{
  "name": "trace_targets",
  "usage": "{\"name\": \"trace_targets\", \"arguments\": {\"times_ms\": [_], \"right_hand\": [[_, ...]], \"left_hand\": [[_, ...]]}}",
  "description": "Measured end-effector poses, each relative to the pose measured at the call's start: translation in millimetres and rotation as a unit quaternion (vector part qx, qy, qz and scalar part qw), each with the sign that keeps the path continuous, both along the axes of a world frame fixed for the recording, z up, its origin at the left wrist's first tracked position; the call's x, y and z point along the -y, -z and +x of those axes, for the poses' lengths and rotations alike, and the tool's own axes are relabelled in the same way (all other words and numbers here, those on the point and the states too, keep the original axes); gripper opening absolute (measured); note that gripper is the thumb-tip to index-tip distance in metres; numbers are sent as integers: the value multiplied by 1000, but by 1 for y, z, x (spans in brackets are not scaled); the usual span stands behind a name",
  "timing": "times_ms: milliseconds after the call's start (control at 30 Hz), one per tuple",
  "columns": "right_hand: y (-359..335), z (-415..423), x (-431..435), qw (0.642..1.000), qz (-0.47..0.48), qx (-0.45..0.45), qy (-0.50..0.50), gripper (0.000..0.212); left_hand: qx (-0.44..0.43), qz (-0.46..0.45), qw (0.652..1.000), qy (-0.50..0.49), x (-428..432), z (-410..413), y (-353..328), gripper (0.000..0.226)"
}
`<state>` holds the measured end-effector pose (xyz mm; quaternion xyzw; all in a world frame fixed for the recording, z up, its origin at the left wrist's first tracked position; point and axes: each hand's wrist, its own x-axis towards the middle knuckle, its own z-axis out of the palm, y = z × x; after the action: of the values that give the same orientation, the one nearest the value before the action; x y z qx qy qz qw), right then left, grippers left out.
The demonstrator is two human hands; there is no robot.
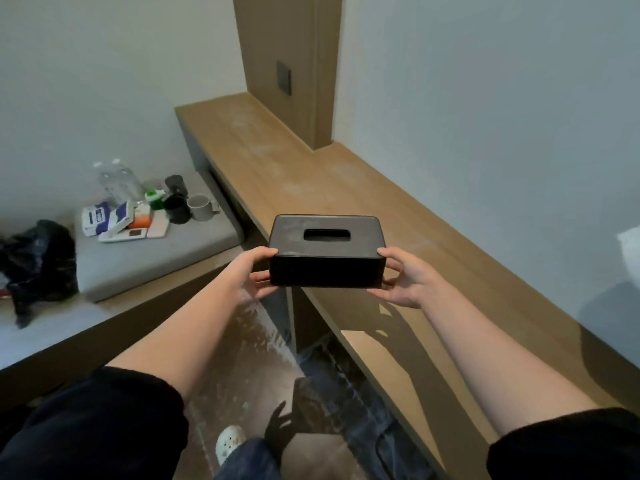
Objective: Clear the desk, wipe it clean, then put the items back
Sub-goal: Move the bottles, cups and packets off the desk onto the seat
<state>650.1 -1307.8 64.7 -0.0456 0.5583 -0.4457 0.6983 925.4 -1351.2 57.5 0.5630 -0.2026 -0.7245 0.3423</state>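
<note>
While the left hand (254,271) and right hand (403,278) clasp the black rectangular tissue box (327,251) by its ends over the near edge of the wooden desk (311,174), it is best carried level to the grey cushion (156,261), left.

one tissue box (327,251), two bottles (119,183), two mugs (201,206)

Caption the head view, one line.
Left hand and right hand hold a tissue box at the desk edge; items sit on the cushion.

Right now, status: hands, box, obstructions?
Left hand, right hand grip black tissue box by its ends. Box airborne at desk edge. Aside on cushion: mugs, bottles.
</note>
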Motion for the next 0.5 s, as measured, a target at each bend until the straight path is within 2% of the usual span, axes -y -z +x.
{"name": "trace_targets", "arguments": {"times_ms": [200, 333, 433, 500], "right_hand": [[4, 98, 101, 999, -3, 28, 25, 54], [2, 162, 164, 999, -1, 27, 35, 66], [-1, 203, 205, 999, 4, 23, 32, 62], [1, 223, 228, 999, 16, 24, 29, 62]], "left_hand": [[17, -17, 1000, -14, 104, 90, -9, 47], [10, -21, 999, -27, 161, 151, -13, 26], [-14, -11, 999, -38, 199, 190, -13, 20], [-38, 12, 999, -35, 222, 212, -10, 25]]}}
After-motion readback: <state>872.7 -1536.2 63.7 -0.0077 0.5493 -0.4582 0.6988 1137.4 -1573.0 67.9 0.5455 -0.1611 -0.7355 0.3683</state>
